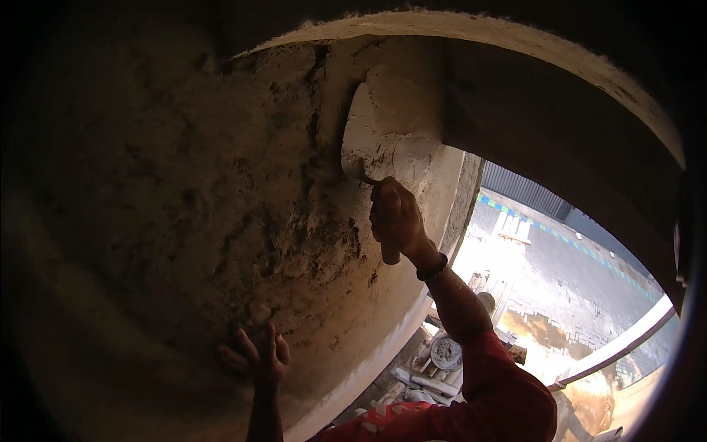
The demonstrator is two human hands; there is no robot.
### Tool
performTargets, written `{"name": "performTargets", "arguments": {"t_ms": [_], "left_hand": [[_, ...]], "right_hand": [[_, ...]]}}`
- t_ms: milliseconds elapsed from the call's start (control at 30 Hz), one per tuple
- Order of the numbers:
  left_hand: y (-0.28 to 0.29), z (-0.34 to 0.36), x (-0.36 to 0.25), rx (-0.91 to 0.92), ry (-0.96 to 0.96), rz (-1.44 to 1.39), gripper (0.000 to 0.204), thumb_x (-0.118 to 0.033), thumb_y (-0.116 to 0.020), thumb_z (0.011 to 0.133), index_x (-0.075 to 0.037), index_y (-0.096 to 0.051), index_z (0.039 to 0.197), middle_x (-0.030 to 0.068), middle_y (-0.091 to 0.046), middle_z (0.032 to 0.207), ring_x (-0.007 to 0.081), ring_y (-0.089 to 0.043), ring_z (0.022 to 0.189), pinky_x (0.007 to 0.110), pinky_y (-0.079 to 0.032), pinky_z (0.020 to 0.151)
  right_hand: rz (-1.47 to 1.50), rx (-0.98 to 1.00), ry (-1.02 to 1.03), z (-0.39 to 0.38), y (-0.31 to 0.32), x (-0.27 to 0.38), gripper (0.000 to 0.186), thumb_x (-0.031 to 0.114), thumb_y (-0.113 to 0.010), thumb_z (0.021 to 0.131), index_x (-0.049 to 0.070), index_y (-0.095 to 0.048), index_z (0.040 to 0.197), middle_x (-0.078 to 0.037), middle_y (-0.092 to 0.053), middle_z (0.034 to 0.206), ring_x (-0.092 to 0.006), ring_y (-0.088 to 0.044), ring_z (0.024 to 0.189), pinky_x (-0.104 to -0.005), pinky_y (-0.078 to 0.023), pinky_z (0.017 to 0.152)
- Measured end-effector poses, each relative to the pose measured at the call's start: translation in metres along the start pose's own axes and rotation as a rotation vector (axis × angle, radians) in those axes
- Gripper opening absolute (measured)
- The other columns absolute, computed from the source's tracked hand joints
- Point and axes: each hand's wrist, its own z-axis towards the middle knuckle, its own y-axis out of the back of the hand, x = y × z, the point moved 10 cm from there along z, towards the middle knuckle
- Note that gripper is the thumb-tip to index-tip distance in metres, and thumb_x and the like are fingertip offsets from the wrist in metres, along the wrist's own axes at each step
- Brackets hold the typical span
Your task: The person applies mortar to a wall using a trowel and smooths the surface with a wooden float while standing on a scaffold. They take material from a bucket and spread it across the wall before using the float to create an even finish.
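My right hand point(400, 219) is closed round the handle of a plastering trowel point(358, 132). The trowel's pale blade lies against the upper part of a brown plastered wall point(169, 191), at the border of rough and smoother plaster. The handle's end pokes out below my fist. Lower and to the left, my left hand point(264, 359) is raised by the rough plaster with its fingers spread and nothing in them. Whether its fingertips touch the wall I cannot tell in the dim light.
A curved ledge point(442, 26) arches overhead. Right of the wall's edge, far below, lies a bright paved yard point(549, 250). Beneath my right arm are a round bucket point(446, 353) with grey contents and several pale planks point(434, 384). A dark pipe point(626, 346) curves at the lower right.
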Motion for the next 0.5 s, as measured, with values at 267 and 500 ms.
{"name": "performTargets", "arguments": {"t_ms": [267, 500], "left_hand": [[0.0, 0.003, 0.001, 0.006, 0.01, -0.06, 0.041, -0.036, -0.059, 0.091, -0.028, -0.057, 0.131, 0.0198, -0.03, 0.154, 0.058, -0.016, 0.138, 0.071, -0.022, 0.105], [-0.002, 0.001, -0.001, -0.014, 0.01, -0.074, 0.041, -0.038, -0.057, 0.092, -0.03, -0.056, 0.133, 0.0192, -0.027, 0.155, 0.0578, -0.015, 0.139, 0.071, -0.021, 0.106]], "right_hand": [[-0.337, 0.115, -0.098, -0.084, -0.037, -0.046, 0.014, 0.014, -0.046, 0.097, 0.001, -0.045, 0.101, -0.018, -0.056, 0.088, -0.0342, -0.061, 0.066, -0.0455, -0.048, 0.054], [0.356, -0.287, -0.202, -0.071, 0.049, -0.085, 0.045, 0.045, -0.037, 0.102, 0.002, -0.05, 0.098, -0.007, -0.053, 0.064, -0.0163, -0.054, 0.045, -0.0288, -0.049, 0.042]]}}
